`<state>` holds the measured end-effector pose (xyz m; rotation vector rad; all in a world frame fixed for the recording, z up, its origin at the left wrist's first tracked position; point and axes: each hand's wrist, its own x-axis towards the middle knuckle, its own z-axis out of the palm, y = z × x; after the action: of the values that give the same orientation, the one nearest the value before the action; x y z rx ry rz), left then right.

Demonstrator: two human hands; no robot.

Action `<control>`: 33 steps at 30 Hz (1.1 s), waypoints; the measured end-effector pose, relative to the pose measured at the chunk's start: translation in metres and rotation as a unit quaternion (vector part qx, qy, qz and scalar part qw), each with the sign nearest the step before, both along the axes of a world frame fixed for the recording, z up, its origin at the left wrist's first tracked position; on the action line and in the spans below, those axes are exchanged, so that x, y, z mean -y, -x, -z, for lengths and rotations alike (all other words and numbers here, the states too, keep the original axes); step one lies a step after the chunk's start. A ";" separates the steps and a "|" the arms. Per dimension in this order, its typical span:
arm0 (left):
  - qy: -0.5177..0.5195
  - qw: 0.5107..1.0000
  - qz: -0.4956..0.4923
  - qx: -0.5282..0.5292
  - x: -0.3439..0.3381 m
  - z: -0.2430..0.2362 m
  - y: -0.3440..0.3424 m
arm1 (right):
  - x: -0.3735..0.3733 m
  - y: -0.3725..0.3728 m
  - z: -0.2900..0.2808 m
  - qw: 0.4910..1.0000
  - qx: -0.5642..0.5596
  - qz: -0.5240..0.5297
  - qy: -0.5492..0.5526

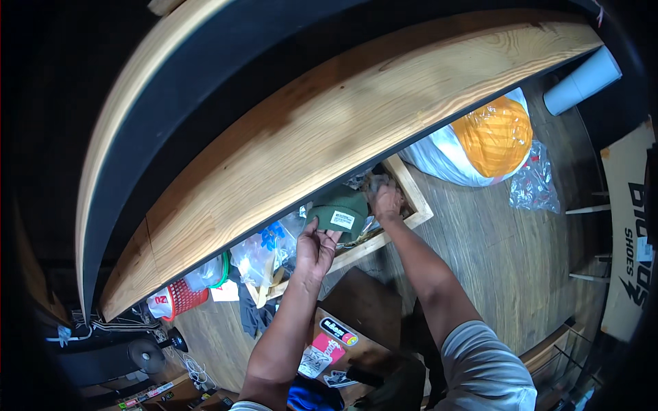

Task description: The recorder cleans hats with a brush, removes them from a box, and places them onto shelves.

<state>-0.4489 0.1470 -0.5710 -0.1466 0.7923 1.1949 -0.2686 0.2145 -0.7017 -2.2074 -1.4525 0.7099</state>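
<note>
A dark green knit beanie (351, 201) with a white label is held in my left hand (315, 248), thumb along its near edge and fingers beneath. It hangs over a pale wooden crate (410, 185) that stands partly under the bench. My right hand (387, 200) reaches down into the crate's right end, just beside the beanie. Its fingers are blurred and partly hidden among the contents, so any hold cannot be made out. Clear plastic bags (250, 257), one with a blue piece, lie at the crate's left end.
A long wooden bench top (288, 151) overhangs the crate. Right of it lie a large orange-and-white bundle (490, 140) and a clear plastic bag (533, 179). A stickered brown box (363, 308) sits close before me. A red basket (186, 298) and a fan (147, 355) are at left.
</note>
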 end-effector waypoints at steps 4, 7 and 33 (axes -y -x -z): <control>-0.022 1.000 0.002 -0.010 0.001 -0.008 0.010 | -0.004 -0.006 0.008 0.998 -0.035 -0.008 -0.047; -0.041 0.999 -0.003 0.004 0.003 -0.010 0.012 | -0.006 0.000 0.026 0.998 0.025 -0.060 0.011; -0.023 1.000 0.001 -0.010 0.009 -0.008 0.005 | -0.031 0.016 0.045 0.937 0.246 -0.243 0.046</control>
<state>-0.4537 0.1382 -0.5629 -0.0967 0.7814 1.2141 -0.2843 0.2454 -0.7467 -2.2088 -2.3073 0.3742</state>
